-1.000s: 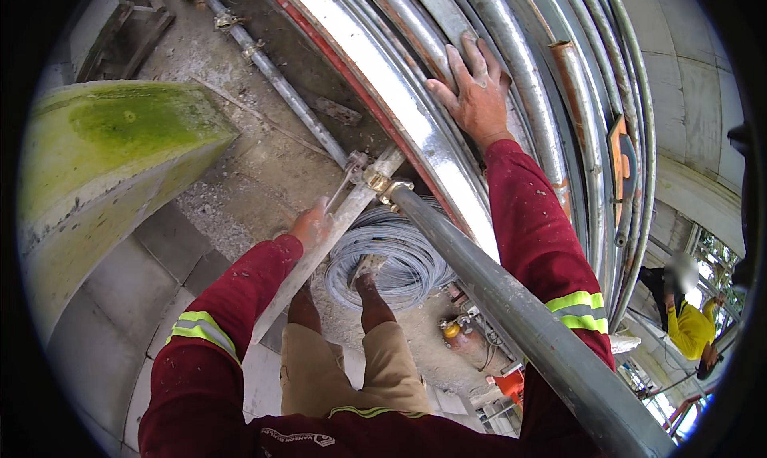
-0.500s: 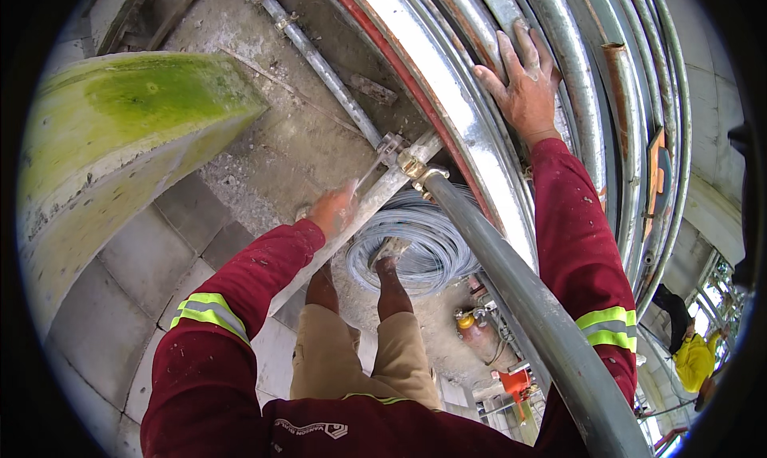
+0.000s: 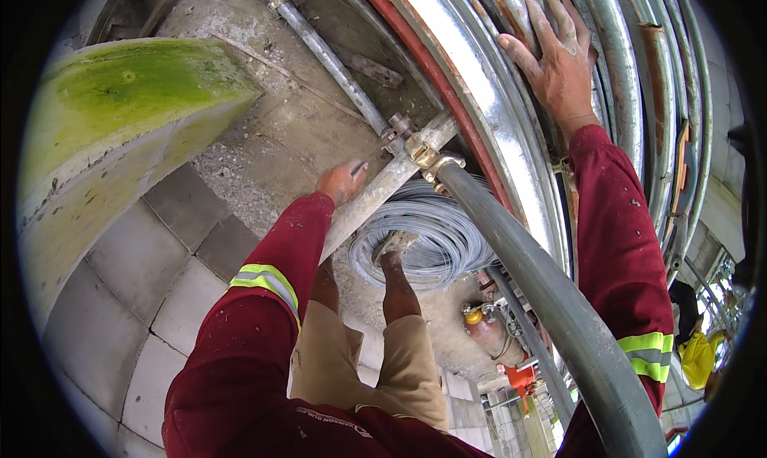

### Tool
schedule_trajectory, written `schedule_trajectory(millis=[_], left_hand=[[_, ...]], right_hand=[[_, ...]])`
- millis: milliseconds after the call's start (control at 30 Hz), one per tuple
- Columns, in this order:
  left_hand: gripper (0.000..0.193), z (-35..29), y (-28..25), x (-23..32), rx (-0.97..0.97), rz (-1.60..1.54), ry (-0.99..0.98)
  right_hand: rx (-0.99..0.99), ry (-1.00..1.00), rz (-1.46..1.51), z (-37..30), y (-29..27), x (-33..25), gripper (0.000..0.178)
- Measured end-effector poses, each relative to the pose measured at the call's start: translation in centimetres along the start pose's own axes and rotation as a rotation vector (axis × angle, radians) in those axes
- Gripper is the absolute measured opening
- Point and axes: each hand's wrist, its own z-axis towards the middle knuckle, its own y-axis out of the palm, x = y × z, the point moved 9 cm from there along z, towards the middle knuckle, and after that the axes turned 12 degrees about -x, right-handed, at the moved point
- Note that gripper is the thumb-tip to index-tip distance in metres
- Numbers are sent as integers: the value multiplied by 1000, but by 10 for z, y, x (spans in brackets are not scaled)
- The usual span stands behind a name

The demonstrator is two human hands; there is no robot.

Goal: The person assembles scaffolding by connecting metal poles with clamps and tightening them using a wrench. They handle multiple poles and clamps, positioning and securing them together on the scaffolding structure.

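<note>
My left hand (image 3: 343, 182) is closed round a slim metal tool whose dark end shows at the fingers; its kind is unclear. It is beside a pale, plaster-spattered pipe (image 3: 385, 182), just short of a scaffold coupler (image 3: 422, 151). That coupler joins the pale pipe to a thick grey pipe (image 3: 519, 274) running down toward me. A second coupler (image 3: 399, 129) sits just beyond, where a thinner pipe (image 3: 323, 59) meets the joint. With fingers spread, my right hand (image 3: 563, 71) rests on the stacked galvanized pipes (image 3: 615, 67) at the upper right.
A coil of grey wire (image 3: 431, 238) lies on the ground by my foot. A mossy concrete slab (image 3: 136, 114) is at the left, above grey paving tiles (image 3: 136, 258). At the lower right are a yellow-topped cylinder (image 3: 482, 328), an orange object (image 3: 522, 378) and a person in yellow (image 3: 699, 358).
The view has shifted, so the pipes and joint sit farther right and slightly higher. My left hand was motion-blurred beside the pale pipe and is now sharper. My right hand stays on the pipes.
</note>
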Motion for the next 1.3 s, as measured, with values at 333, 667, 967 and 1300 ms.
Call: schedule_trajectory(millis=[333,667,967,1300], left_hand=[[45,-106,-45,90,-90,-135,162],[33,-114,-55,87,-7,55,181],[37,-89,-35,59,77,192,80],[52,14,-1,-28,76,162,44]], right_hand=[[5,32,16,-9,-7,8,69],[4,22,56,-3,-4,-1,67],[12,30,-117,-13,14,32,71],[79,-78,-32,2,2,5,76]])
